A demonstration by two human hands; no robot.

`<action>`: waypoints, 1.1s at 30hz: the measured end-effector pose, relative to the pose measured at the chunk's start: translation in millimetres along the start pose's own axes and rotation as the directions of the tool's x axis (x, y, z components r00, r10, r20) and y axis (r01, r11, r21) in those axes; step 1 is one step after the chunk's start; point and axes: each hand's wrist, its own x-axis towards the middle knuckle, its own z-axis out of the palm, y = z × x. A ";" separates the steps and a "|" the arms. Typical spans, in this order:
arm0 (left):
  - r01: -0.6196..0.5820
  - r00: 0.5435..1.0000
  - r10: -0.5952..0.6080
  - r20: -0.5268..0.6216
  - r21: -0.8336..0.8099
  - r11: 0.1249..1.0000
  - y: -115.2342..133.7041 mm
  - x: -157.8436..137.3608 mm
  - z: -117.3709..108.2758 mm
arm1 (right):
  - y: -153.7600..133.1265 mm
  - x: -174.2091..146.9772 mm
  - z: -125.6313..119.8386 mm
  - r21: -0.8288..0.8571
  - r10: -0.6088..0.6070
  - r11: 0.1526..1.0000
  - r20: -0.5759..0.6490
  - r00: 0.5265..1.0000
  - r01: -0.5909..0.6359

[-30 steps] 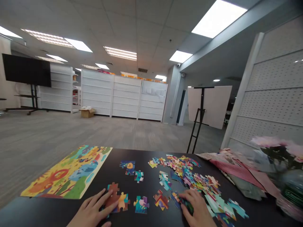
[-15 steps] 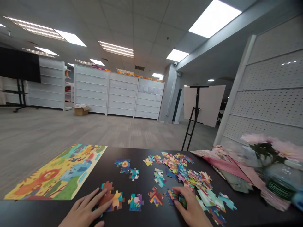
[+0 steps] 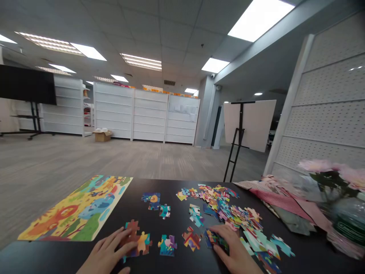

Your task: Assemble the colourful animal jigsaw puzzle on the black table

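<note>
My left hand [image 3: 105, 253] lies flat with its fingers spread, the fingertips resting on a joined group of brown and orange puzzle pieces [image 3: 143, 243]. My right hand [image 3: 235, 247] curls over a dark blue puzzle piece [image 3: 209, 238], gripping it between thumb and fingers; part of it is hidden beneath the hand. Between the hands are a teal and purple puzzle piece [image 3: 167, 245] and a brown-red one [image 3: 192, 239]. Farther back sit a joined blue pair with a lion-like face [image 3: 154, 200], a teal piece [image 3: 165, 211] and a pale green-teal group [image 3: 196, 215].
A heap of loose puzzle pieces [image 3: 228, 209] spreads over the right of the black table [image 3: 119, 211]. The colourful animal picture sheet [image 3: 76, 213] lies at the left. Pink cloth [image 3: 285, 203], a clear bottle [image 3: 349, 224] and pink flowers [image 3: 322, 166] stand at the right edge.
The view has turned slightly left, so the whole scene sits farther right. Both hands stay at the same pieces, with hardly any movement against the table.
</note>
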 end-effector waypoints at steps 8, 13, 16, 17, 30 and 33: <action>0.178 0.983 -0.180 0.016 -0.266 0.947 22.6 34.3 -40.2 | -16.9 27.4 -18.7 0.090 -0.061 0.994 0.062 0.996 0.055; 0.243 0.960 -0.196 0.199 -0.252 0.937 30.9 91.9 -50.8 | -63.2 76.7 10.3 0.259 -0.113 0.961 0.060 0.992 0.094; 0.190 0.961 -0.139 0.237 -0.208 0.959 27.7 115.4 -41.6 | -99.2 117.6 34.1 0.273 -0.229 0.941 0.086 0.970 0.198; 0.163 0.965 -0.115 0.234 -0.202 0.966 25.2 119.5 -37.8 | -108.6 129.7 40.5 0.257 -0.266 0.938 0.102 0.959 0.233; 0.203 0.967 -0.152 0.205 -0.260 0.944 15.0 86.0 -44.8 | -79.1 163.6 31.2 0.061 -0.314 0.949 0.149 0.938 0.308; 0.215 0.960 -0.157 0.230 -0.254 0.943 16.5 82.8 -45.5 | -95.3 160.2 48.0 0.139 -0.349 0.931 0.066 0.935 0.338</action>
